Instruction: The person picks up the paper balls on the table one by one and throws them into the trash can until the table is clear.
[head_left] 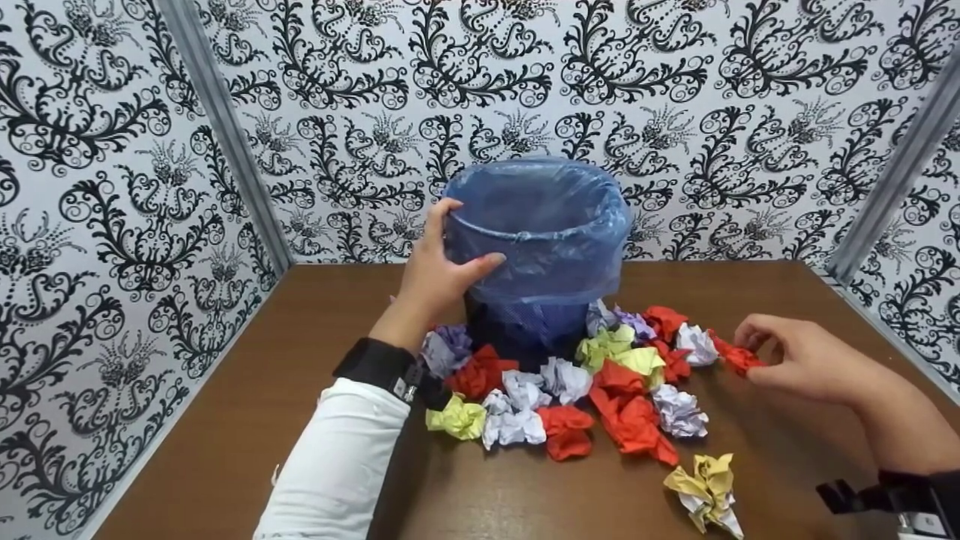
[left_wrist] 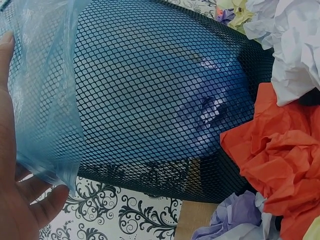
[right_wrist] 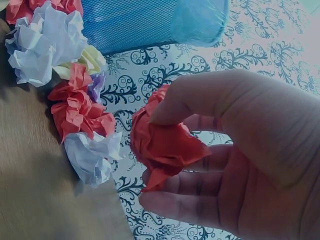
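A black mesh wastebasket (head_left: pixel 517 330) stands on the table, lined with a blue plastic bag (head_left: pixel 562 266) folded over its rim. My left hand (head_left: pixel 439 274) grips the wastebasket's upper left side, thumb on the outside and fingers around the far side. Through the mesh in the left wrist view, some pale purple crumpled paper (left_wrist: pixel 212 107) shows low inside. To the right, my right hand (head_left: pixel 810 360) pinches a crumpled red paper ball (right_wrist: pixel 162 142) between thumb and fingers, close to a white paper ball (head_left: pixel 697 345).
Several crumpled papers surround the basket's foot: red (head_left: pixel 566 433), white (head_left: pixel 679 411), yellow-green (head_left: pixel 456 418) and purple (head_left: pixel 448 349). A yellow paper ball (head_left: pixel 705 491) lies apart at the front right of the brown table (head_left: pixel 315 442). Patterned walls (head_left: pixel 345 97) rise behind and beside.
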